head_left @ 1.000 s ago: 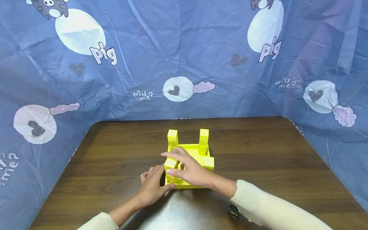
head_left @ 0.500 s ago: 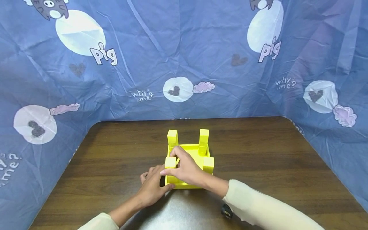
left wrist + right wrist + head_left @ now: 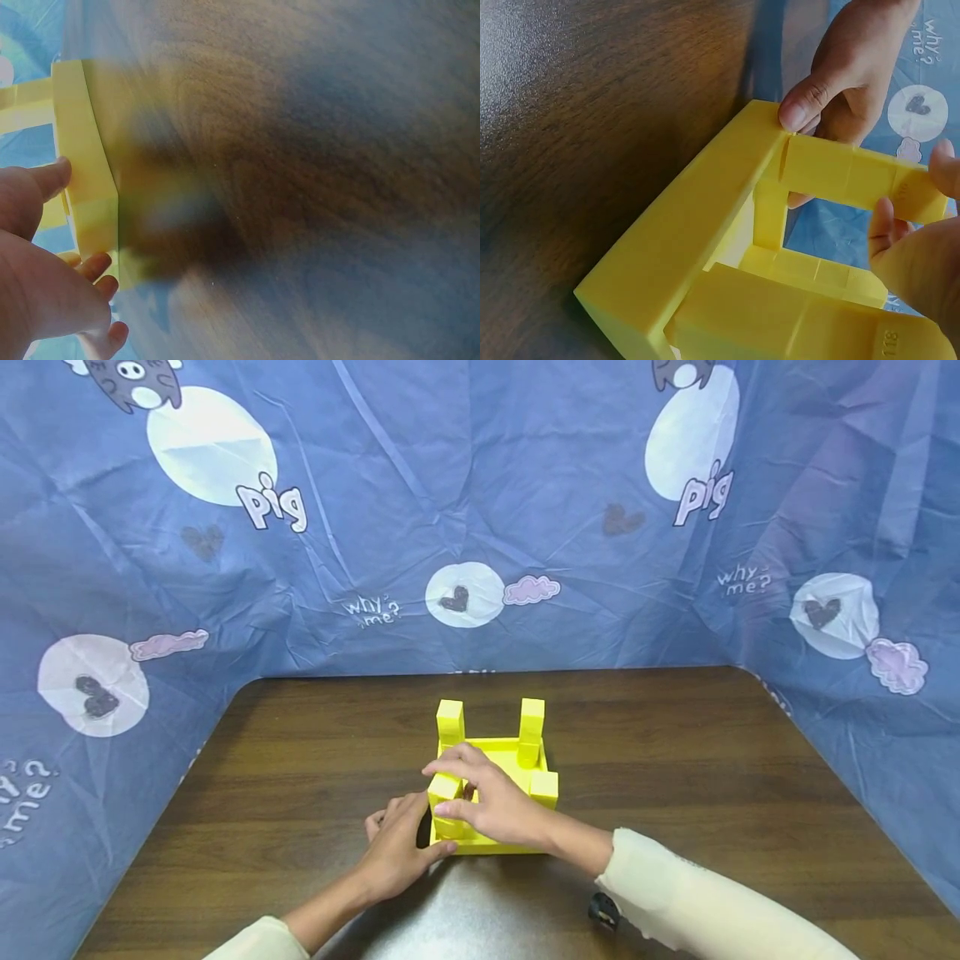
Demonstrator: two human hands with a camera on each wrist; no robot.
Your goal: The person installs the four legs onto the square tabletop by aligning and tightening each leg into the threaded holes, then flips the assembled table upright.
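A yellow square frame (image 3: 501, 848), shaped like an upturned small table, lies on the brown table with yellow posts standing at its corners. My left hand (image 3: 397, 853) holds its near left corner, thumb on the front rim and fingers at the left side; the left wrist view shows the thumb (image 3: 54, 178) against the frame's edge. Around the upper end of the near left post (image 3: 446, 788), my right hand (image 3: 504, 806) has its thumb and fingers. The right wrist view shows that post (image 3: 829, 169) between them, its base at the frame's corner with a thin gap line.
Other yellow posts stand at the far left (image 3: 450, 722), far right (image 3: 532, 722) and near right (image 3: 544, 787) corners. Blue printed cloth (image 3: 360, 543) hangs behind and beside the wooden table (image 3: 675, 760). A small black object (image 3: 603, 911) sits by the right sleeve.
My right fingers closed around the near left post, then swung back, thumb shifting left and returning right. The post's top face looks turned compared with half a second ago. My left hand stayed put.
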